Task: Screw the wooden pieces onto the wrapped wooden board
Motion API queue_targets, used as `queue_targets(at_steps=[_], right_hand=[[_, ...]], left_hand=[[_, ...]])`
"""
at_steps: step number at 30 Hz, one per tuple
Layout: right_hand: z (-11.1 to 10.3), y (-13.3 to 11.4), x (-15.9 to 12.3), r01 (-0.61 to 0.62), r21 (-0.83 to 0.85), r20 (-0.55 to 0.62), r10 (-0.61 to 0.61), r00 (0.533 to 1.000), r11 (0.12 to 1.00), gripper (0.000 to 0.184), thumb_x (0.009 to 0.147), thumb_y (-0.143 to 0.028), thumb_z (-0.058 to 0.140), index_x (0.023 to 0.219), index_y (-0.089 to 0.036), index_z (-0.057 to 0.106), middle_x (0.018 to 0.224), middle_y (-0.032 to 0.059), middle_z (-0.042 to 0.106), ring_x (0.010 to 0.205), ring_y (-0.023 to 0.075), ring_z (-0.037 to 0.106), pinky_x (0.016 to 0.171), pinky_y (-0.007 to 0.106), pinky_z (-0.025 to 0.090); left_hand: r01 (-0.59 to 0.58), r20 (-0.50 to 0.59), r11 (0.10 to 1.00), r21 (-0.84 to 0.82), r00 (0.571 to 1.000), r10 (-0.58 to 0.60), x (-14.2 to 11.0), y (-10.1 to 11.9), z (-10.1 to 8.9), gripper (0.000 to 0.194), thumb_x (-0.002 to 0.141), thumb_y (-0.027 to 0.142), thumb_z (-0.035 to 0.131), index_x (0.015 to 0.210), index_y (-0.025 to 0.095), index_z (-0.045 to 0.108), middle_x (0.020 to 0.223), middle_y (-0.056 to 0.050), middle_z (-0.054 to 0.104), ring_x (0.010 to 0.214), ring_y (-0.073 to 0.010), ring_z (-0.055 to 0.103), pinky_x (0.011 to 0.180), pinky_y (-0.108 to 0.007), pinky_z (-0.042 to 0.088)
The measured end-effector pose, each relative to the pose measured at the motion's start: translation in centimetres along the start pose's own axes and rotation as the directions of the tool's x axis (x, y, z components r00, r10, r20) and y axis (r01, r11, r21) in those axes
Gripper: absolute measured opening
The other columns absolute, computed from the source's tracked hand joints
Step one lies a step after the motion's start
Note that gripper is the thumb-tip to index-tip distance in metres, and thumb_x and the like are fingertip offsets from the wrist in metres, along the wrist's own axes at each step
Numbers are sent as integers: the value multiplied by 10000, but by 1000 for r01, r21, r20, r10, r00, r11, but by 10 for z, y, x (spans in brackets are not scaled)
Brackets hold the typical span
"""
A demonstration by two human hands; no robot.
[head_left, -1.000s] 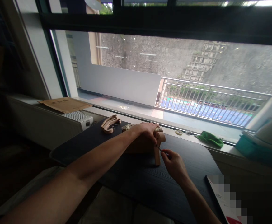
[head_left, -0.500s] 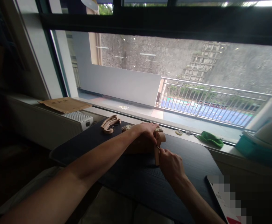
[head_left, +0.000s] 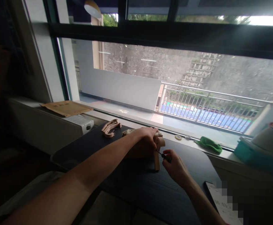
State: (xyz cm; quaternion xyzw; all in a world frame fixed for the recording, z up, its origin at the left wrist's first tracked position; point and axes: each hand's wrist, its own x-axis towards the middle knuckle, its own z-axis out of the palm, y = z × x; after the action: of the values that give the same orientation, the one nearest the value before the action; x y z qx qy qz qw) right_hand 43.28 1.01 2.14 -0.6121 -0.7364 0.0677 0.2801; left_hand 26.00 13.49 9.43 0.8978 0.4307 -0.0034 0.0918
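Note:
My right hand (head_left: 175, 164) is closed around the dark handle of a small screwdriver (head_left: 166, 157). Its thin shaft points left at a light wooden piece (head_left: 157, 162) standing on the dark table, with a rounded part at its top. My left hand (head_left: 148, 136) is bent over the top of this wooden piece, gripping it from the far side; its fingertips are partly hidden. Under my left forearm is a brown block-like body (head_left: 138, 150), mostly covered by the arm. Behind the arm a crinkled, clear-looking bundle (head_left: 127, 132) shows.
Curved wooden parts (head_left: 111, 127) lie at the table's far left. A green cloth (head_left: 208, 144) and a small ring-shaped roll (head_left: 178, 137) are on the window sill. A phone (head_left: 217, 200) lies at the table's right edge. A brown envelope (head_left: 67, 108) rests on the heater (head_left: 77, 125).
My right hand has shifted slightly right and down, and its grip has turned so the screwdriver's dark handle now shows. The left hand keeps its hold. The camera view has tilted up a little.

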Motion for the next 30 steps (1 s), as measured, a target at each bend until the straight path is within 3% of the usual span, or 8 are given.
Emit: queue_targets(at_steps=[3, 7, 11, 14, 18, 23, 27, 30], right_hand=[[-4, 0, -6, 160, -45, 13, -159, 987, 986, 272, 883, -203, 447, 1111, -197, 597, 986, 56, 694, 852, 158, 645, 688, 237, 446], [-7, 0, -5, 329, -143, 47, -325, 944, 933, 269, 879, -139, 454, 1042, -207, 657, 816, 59, 666, 682, 165, 586, 577, 262, 348], [-8, 6, 4, 407, -149, 51, -404, 913, 901, 248, 849, -112, 484, 934, -205, 698, 721, 51, 643, 640, 151, 550, 583, 268, 322], [-3, 14, 4, 365, -101, 10, -366, 931, 925, 210, 861, -200, 512, 939, -213, 707, 740, 42, 673, 676, 157, 592, 622, 260, 368], [16, 16, -6, 140, -2, -134, -139, 981, 990, 332, 925, -350, 428, 1052, -169, 676, 899, 71, 726, 790, 180, 668, 669, 249, 453], [31, 6, -13, -47, 76, -210, 62, 976, 996, 500, 962, -419, 271, 1066, -119, 657, 901, 104, 729, 796, 185, 689, 615, 240, 490], [13, 2, -11, -49, -30, -159, 43, 986, 998, 370, 905, -390, 420, 1121, -173, 626, 790, 60, 713, 660, 198, 668, 528, 263, 440], [-4, 0, -10, 71, -148, -69, -82, 994, 986, 280, 868, -284, 497, 1110, -219, 621, 862, 45, 695, 706, 188, 647, 556, 257, 404]], left_hand=[[4, 1, 1000, -9, 1000, -4, 0, -1, 0, 878, 508, 570, 761, 1253, 227, 449, 1299, -92, 549, 1169, -302, 525, 938, -361, 454], [12, -5, 1000, -17, 1000, -12, 1, -2, 1, 875, 523, 603, 733, 1260, 233, 441, 1301, -88, 550, 1172, -293, 526, 932, -352, 459], [23, -12, 1000, -19, 1000, -23, 4, -3, 2, 811, 573, 645, 677, 1240, 239, 459, 1275, -80, 572, 1141, -283, 551, 912, -353, 473], [25, -18, 999, -22, 1000, -25, 6, -4, 3, 779, 589, 635, 672, 1235, 254, 465, 1293, -70, 562, 1151, -279, 548, 918, -347, 467], [42, -22, 999, -26, 999, -42, 6, -5, 5, 790, 595, 632, 674, 1255, 255, 458, 1330, -85, 534, 1175, -297, 533, 929, -363, 458], [56, -25, 998, -12, 998, -56, 3, -2, 4, 806, 610, 616, 682, 1285, 253, 432, 1331, -91, 536, 1190, -300, 524, 941, -375, 453], [56, -20, 998, 2, 998, -56, -1, 2, -1, 791, 596, 616, 697, 1255, 249, 458, 1307, -91, 555, 1182, -294, 532, 931, -362, 461], [76, -20, 997, 4, 997, -76, -4, 5, -3, 808, 588, 640, 691, 1246, 230, 465, 1283, -114, 569, 1161, -303, 546, 921, -383, 467]])
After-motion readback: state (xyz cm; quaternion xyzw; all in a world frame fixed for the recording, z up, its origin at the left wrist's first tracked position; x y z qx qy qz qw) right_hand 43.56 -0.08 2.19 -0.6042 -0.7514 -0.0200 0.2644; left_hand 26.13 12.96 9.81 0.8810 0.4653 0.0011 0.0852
